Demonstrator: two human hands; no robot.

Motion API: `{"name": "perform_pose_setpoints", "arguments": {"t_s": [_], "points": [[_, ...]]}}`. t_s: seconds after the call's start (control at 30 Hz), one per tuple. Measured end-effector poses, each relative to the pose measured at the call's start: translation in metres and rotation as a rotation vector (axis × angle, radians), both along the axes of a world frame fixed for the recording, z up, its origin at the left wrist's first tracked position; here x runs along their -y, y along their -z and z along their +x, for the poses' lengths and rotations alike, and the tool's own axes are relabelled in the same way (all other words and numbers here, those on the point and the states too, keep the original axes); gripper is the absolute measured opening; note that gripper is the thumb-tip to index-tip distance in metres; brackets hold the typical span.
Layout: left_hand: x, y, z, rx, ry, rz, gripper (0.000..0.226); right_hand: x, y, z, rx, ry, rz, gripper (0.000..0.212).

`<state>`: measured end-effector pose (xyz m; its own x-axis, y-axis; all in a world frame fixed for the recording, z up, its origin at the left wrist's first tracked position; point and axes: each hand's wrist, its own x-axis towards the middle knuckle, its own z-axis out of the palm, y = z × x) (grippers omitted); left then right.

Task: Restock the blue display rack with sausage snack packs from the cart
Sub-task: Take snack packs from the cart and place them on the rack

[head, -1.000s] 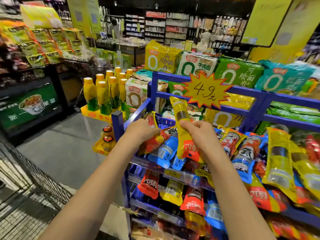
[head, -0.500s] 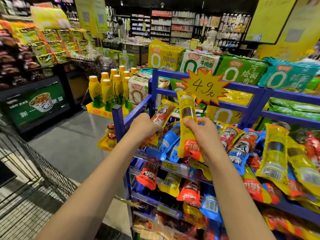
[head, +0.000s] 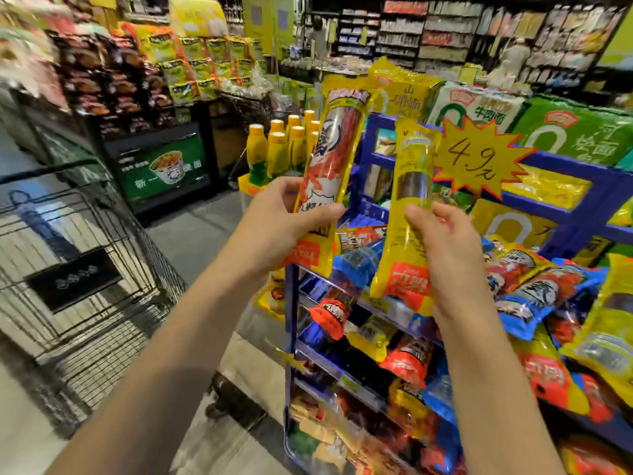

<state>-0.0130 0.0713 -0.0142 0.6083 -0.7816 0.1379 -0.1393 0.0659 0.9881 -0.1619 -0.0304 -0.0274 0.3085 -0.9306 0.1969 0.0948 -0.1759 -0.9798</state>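
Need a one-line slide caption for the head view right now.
Left hand and right hand each hold a yellow sausage pack upright before the blue display rack.

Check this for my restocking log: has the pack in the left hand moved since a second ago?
Yes. The left hand has lifted its red-and-yellow pack up off the blue rack, now upright above the top shelf.

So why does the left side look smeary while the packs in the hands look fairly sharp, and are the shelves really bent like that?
Head view: the cart and far shelves are streaked with motion blur; the two packs, left and right, are clearer, with glare on their plastic. The blue rack rails bow because the lens is wide-angle.
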Motion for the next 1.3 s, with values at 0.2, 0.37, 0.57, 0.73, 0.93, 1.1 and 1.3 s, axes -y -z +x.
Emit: {"name": "perform_pose_setpoints", "arguments": {"t_s": [0.2,0.37,0.57,0.73,0.93,1.1,1.3], "points": [[-0.117,0.039,0.052,-0.085,-0.179,0.055,0.044,-0.074,0.017,0.059,0.039,-0.326,0.03,0.033],[-0.222,0.103,0.098,-0.218,-0.41,0.209,0.058,-0.14,0.068,0.13,-0.095,-0.551,0.13,0.034],[-0.356,0.175,0.144,-0.364,-0.593,0.354,0.067,-0.236,0.147,0.21,-0.317,-0.662,0.265,0.025],[-0.426,0.223,0.198,-0.446,-0.671,0.422,0.086,-0.293,0.198,0.253,-0.425,-0.675,0.374,0.017],[-0.419,0.24,0.259,-0.534,-0.587,0.505,0.063,-0.306,0.229,0.277,-0.517,-0.541,0.54,0.025],[-0.368,0.255,0.312,-0.504,-0.491,0.559,0.042,-0.276,0.25,0.319,-0.569,-0.435,0.591,0.031],[-0.318,0.262,0.378,-0.473,-0.347,0.642,0.044,-0.252,0.28,0.374,-0.602,-0.37,0.638,0.026]]}}
